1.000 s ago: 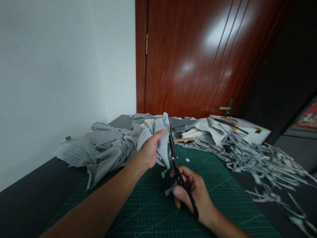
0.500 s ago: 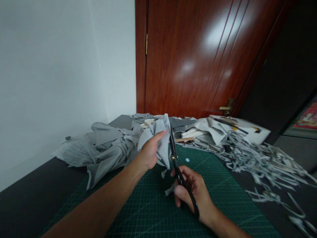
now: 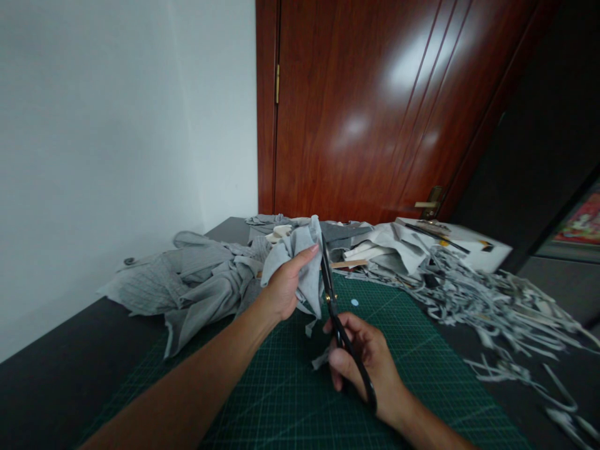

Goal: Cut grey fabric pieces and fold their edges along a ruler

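My left hand (image 3: 284, 289) is closed on a piece of light grey fabric (image 3: 309, 275), thumb on top, holding it raised over the green cutting mat (image 3: 262, 400). A narrow strip dangles from the fabric's lower edge. Black-handled scissors (image 3: 330, 306) are in my right hand (image 3: 363, 356), its fingers through and around the handles. Their blades point away from me along the fabric's right edge and look nearly closed; whether cloth lies between them I cannot tell. A small grey scrap (image 3: 320, 360) is beside my right fingers, partly hidden.
Crumpled grey fabric (image 3: 206, 281) lies to the left. On the right, a heap of thin cut strips (image 3: 482, 300) spreads beside the mat. White cloth (image 3: 394, 244) and a white box (image 3: 487, 250) stand at the back, before a brown door (image 3: 356, 112). A pale round dot (image 3: 355, 302) rests on the mat.
Almost nothing differs. My left thumb has shifted very slightly; both hands, the fabric and the scissors keep their places.
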`<act>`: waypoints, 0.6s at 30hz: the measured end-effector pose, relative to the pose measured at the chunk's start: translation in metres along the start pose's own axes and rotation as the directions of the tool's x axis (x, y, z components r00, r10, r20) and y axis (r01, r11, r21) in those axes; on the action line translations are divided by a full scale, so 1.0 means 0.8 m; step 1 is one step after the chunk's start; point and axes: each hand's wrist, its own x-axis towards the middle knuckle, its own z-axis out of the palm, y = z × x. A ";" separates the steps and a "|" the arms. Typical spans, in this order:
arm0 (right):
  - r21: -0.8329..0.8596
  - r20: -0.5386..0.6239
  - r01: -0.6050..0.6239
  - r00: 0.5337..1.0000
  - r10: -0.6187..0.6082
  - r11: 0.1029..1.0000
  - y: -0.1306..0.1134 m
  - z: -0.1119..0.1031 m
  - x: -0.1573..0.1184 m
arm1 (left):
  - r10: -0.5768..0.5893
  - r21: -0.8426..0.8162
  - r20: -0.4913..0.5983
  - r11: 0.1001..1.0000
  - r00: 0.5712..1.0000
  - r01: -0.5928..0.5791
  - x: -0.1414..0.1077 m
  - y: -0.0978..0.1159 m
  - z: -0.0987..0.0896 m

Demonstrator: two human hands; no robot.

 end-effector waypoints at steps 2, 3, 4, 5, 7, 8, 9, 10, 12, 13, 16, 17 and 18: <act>-0.003 0.000 -0.006 1.000 0.006 1.000 0.000 0.000 0.000 | 0.031 0.020 -0.025 0.999 0.999 -0.030 0.000 0.000 -0.001; -0.005 0.000 -0.009 1.000 0.009 1.000 -0.001 0.000 0.000 | 0.044 0.026 -0.038 0.999 0.998 -0.043 -0.001 0.000 -0.001; -0.006 -0.001 -0.012 1.000 0.012 1.000 -0.001 0.001 -0.001 | 0.052 0.025 -0.046 0.998 0.998 -0.051 -0.001 0.000 0.000; -0.008 -0.002 -0.012 1.000 0.012 1.000 -0.001 0.001 -0.001 | 0.057 0.017 -0.054 0.998 0.997 -0.056 -0.001 0.000 0.000; -0.009 -0.004 -0.011 1.000 0.011 1.000 -0.002 0.001 -0.001 | 0.061 -0.007 -0.070 0.998 0.996 -0.061 -0.001 0.000 0.000; -0.007 -0.003 -0.010 1.000 0.010 1.000 -0.002 0.001 0.000 | 0.068 -0.015 -0.077 0.998 0.995 -0.069 0.000 0.000 0.000; -0.006 0.000 -0.010 1.000 0.010 1.000 -0.002 0.001 0.000 | 0.084 -0.015 -0.088 0.996 0.993 -0.085 0.001 -0.001 0.000; -0.004 0.002 -0.012 1.000 0.012 1.000 -0.002 0.001 0.000 | 0.107 -0.008 -0.102 0.994 0.989 -0.109 0.002 -0.002 -0.001; -0.003 0.004 -0.013 1.000 0.013 1.000 -0.001 0.000 0.000 | 0.166 0.009 -0.132 0.986 0.977 -0.167 0.004 -0.003 -0.002; -0.005 0.006 -0.012 1.000 0.012 1.000 -0.001 0.000 -0.001 | 0.190 0.013 -0.146 0.982 0.971 -0.190 0.005 -0.003 -0.003; -0.010 0.012 -0.006 1.000 0.006 1.000 0.000 0.000 -0.001 | 0.207 -0.001 -0.157 0.978 0.966 -0.210 0.005 -0.002 -0.003; -0.008 0.015 -0.006 1.000 0.006 1.000 -0.001 0.000 -0.001 | 0.200 -0.007 -0.145 0.979 0.969 -0.204 0.005 -0.002 -0.003; -0.007 0.015 -0.007 1.000 0.008 1.000 -0.001 0.001 -0.001 | 0.190 -0.012 -0.127 0.981 0.974 -0.193 0.004 -0.001 -0.003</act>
